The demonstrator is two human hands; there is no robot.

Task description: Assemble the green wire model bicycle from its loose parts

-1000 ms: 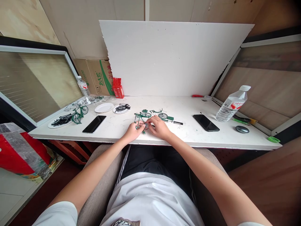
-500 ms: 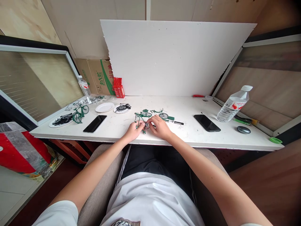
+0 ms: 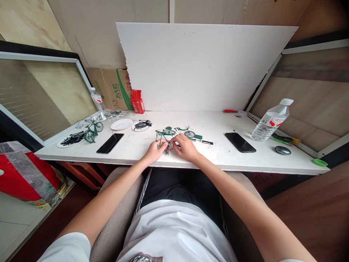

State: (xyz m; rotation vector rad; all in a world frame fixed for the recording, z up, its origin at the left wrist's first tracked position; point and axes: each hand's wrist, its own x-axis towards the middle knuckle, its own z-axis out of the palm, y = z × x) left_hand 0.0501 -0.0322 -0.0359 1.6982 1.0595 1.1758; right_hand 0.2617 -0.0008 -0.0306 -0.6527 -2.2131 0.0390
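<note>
A small green model bicycle frame (image 3: 163, 135) stands on the white table (image 3: 212, 153) right in front of me. My left hand (image 3: 155, 152) pinches its lower part from the left, fingers closed on it. My right hand (image 3: 186, 147) meets it from the right, fingertips pinched at a small grey round piece (image 3: 170, 145) on the frame. Loose green parts, among them a wheel (image 3: 189, 134), lie just behind my hands, with a thin screwdriver (image 3: 204, 142) beside them.
A finished green model bicycle (image 3: 91, 131) and plates of black parts (image 3: 69, 140) sit at the left, near a black phone (image 3: 109, 143). A second phone (image 3: 240, 142), a water bottle (image 3: 268, 121) and a grey puck (image 3: 283, 150) lie to the right. A white board (image 3: 201, 65) stands behind.
Hardly anything has moved; both hands stay pinched on the small frame, with only slight finger shifts.
</note>
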